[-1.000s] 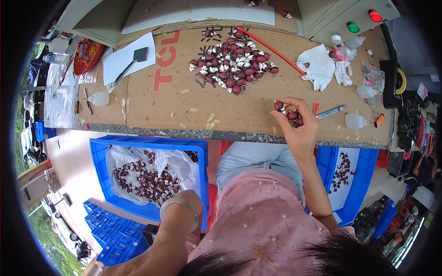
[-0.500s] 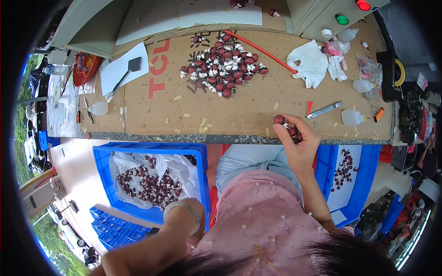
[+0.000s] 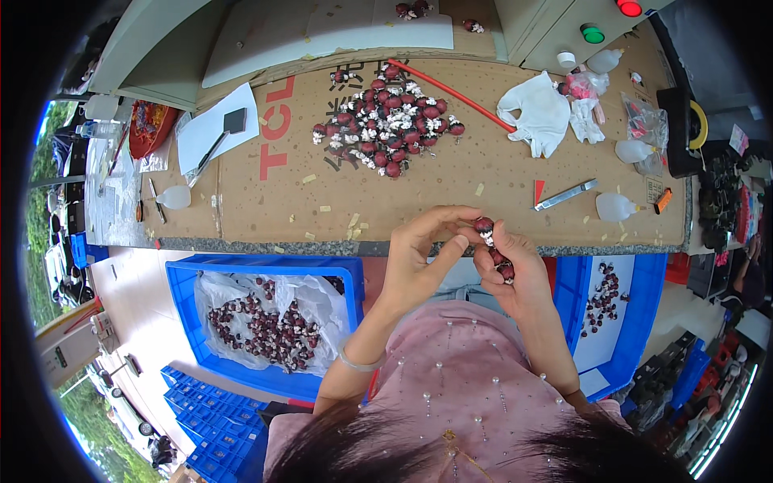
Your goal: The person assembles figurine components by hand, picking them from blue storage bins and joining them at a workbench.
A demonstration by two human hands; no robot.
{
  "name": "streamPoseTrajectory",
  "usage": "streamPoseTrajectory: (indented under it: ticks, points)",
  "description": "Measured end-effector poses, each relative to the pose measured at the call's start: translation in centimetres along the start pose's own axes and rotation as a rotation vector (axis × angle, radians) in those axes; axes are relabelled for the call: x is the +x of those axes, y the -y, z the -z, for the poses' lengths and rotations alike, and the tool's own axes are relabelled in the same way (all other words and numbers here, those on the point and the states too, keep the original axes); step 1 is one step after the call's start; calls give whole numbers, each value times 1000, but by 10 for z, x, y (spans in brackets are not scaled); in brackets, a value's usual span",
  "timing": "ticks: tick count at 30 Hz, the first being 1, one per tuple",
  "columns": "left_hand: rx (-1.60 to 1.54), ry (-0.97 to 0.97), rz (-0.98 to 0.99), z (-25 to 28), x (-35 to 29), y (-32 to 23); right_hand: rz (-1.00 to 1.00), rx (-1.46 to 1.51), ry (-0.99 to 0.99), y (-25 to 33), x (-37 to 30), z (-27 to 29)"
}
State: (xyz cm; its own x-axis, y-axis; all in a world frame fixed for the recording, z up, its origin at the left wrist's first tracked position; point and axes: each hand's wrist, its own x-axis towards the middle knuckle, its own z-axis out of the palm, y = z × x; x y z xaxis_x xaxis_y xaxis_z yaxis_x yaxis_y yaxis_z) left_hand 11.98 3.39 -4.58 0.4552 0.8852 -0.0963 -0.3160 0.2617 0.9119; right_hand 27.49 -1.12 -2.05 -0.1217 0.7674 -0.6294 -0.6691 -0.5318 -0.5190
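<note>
Over the bench's front edge my two hands meet. In my right hand (image 3: 515,270) are a few small dark red-and-white figurines (image 3: 502,266), with the thumb and curled fingers around them. One figurine (image 3: 484,226) sticks up between the hands, its round red head uppermost. My left hand (image 3: 423,253) has its fingertips against that figurine's left side, thumb and forefinger bent toward it. Part of the grip is hidden behind the fingers. Farther back on the cardboard lies a heap of similar figurines (image 3: 386,121).
Blue bins stand below the bench at left (image 3: 266,262) and right (image 3: 569,298), both holding figurines. Around the heap lie a red stick (image 3: 451,95), a white glove (image 3: 535,113), a metal-handled cutter (image 3: 566,195), squeeze bottles (image 3: 616,207) and a black brush (image 3: 233,122) on white paper.
My left arm has come up from beside the left bin, and its hand has joined the right at the figurines. The right hand has shifted slightly down and turned.
</note>
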Motion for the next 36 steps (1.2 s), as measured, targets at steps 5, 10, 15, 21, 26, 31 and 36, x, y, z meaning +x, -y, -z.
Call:
streamPoseTrajectory:
  ticks: [5,10,15,21,26,31,36]
  points:
    - [-39,4,-22,-1,2,6,44,-26,14,-6,4,1]
    - [-143,-49,38,2,3,8,21,-189,88,6,16,8]
    - [-283,-100,28,9,2,7,673,-958,-294,47,65,5]
    - [-526,-98,150,20,-5,0,833,-1146,1,53,51,-30]
    - [-526,-81,158,25,-6,0,851,-1358,242,48,39,-27]
    - [-456,-97,161,22,-6,2,874,-1369,259,47,39,-20]
    - [-305,-149,173,19,-6,3,780,-1332,204,42,38,-15]
